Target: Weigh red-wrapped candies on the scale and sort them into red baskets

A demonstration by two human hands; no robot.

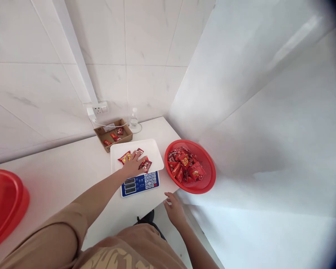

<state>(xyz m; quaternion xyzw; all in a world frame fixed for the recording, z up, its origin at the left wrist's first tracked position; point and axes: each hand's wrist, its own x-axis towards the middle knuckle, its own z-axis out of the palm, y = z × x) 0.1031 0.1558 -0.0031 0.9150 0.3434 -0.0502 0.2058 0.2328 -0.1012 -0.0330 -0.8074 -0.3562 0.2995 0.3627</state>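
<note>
My left hand point(133, 166) lies over the white weighing tray point(153, 147) with its fingers spread, resting on small red snack packets. One packet with a yellow print point(125, 157) shows left of the fingers, and a dark red packet point(145, 164) shows to their right. Part of the packets is hidden beneath the hand. Below the tray is the blue keypad and display panel of the digital scale point(140, 184). Off the table's front edge, my right hand point(173, 209) hangs with fingers loosely bent and apart, holding nothing, below the red basket point(209, 177).
Red packets point(185, 160) fill the basket, which overhangs the table's right edge. Behind the scale, a cardboard box point(125, 138) holds several packets. A clear bottle point(133, 118) and a white cable stand near the wall socket point(100, 108). A red plastic container point(9, 201) is at far left.
</note>
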